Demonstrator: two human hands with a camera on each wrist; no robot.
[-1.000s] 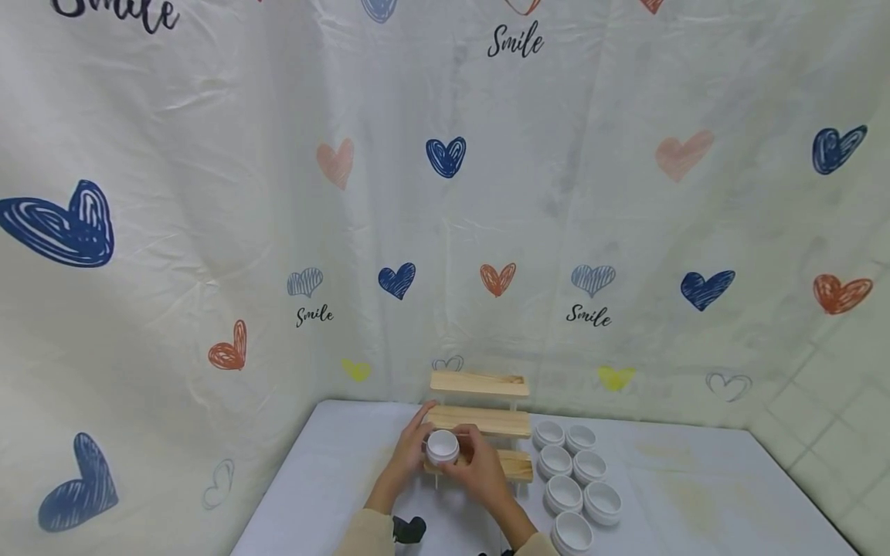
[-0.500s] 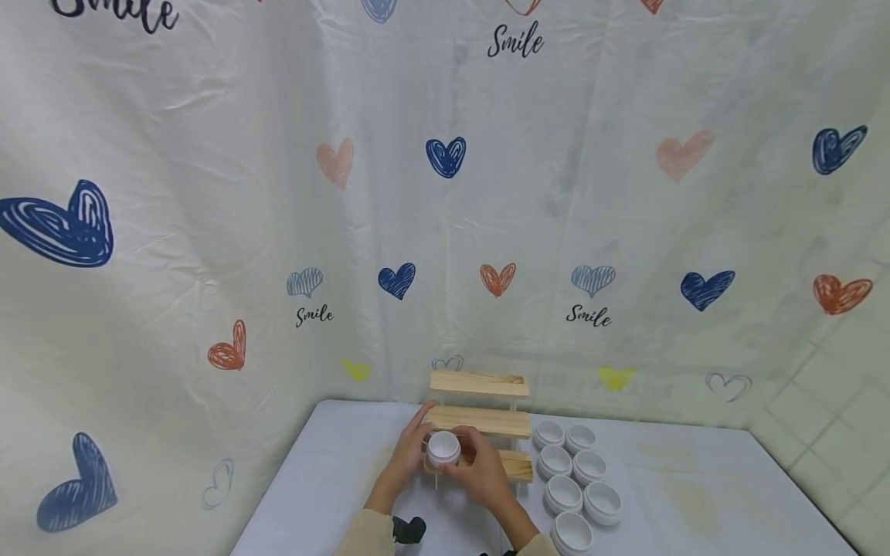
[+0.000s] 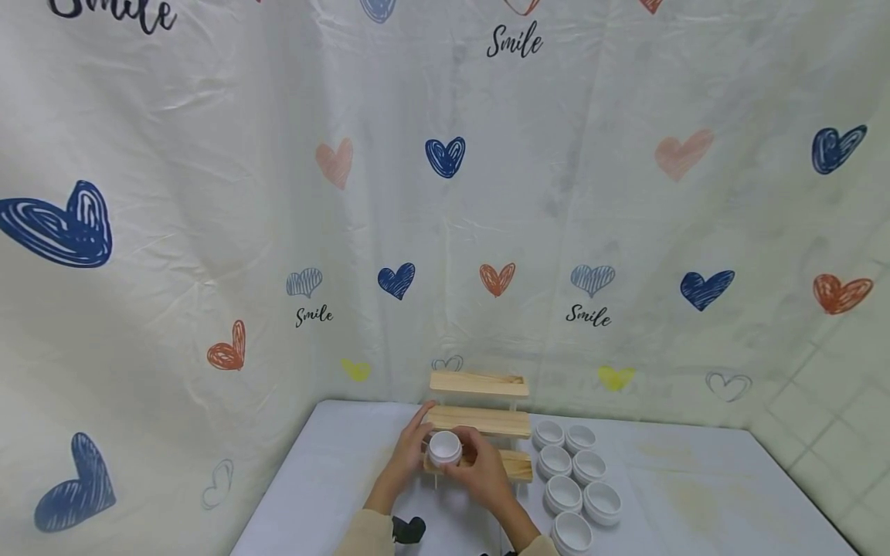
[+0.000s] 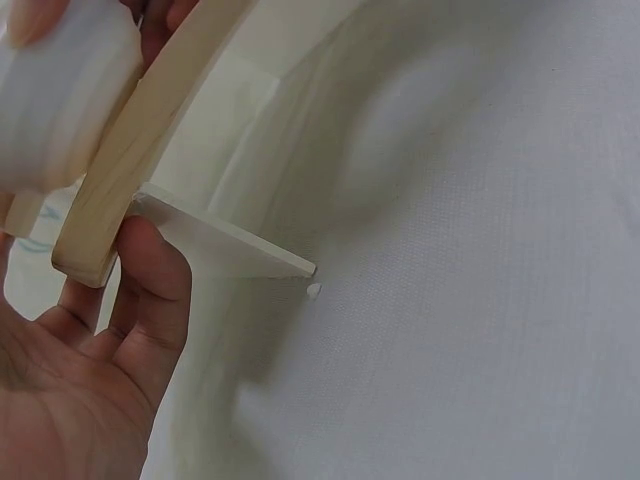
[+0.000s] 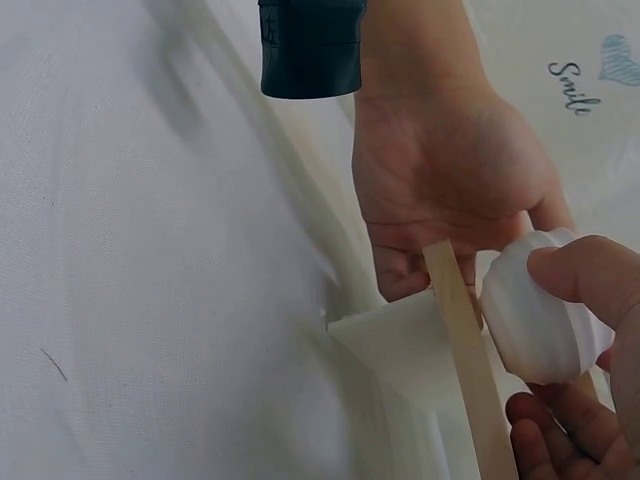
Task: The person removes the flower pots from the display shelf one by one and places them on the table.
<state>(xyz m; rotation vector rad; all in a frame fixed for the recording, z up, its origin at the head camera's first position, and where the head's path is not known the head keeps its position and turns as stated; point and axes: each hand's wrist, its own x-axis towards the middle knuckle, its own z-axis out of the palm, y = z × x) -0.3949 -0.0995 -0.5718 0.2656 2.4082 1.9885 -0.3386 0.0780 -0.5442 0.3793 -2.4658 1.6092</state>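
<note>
A small round white jar [image 3: 444, 448] sits upright at the left end of the lowest board of a three-tier wooden display stand [image 3: 518, 466]. My right hand [image 3: 481, 467] pinches the jar between thumb and fingers; the right wrist view shows the thumb pressed on the jar's side [image 5: 540, 310]. My left hand [image 3: 406, 454] holds the stand's left end, with fingers curled around the board's end [image 4: 90, 250] and touching its white leg [image 4: 225, 235]. One left finger reaches up beside the middle board. Part of the lowest board is hidden behind the right hand.
Several similar white jars [image 3: 564, 494] stand in two rows on the white-covered table [image 3: 695, 494], to the right of the stand. A curtain [image 3: 528, 216] printed with hearts hangs close behind the stand. A dark heart print [image 3: 409, 530] shows near the left sleeve.
The jar has shifted very slightly to the right on the lowest board, with my right hand still pinching it. My left hand keeps its place on the stand.
</note>
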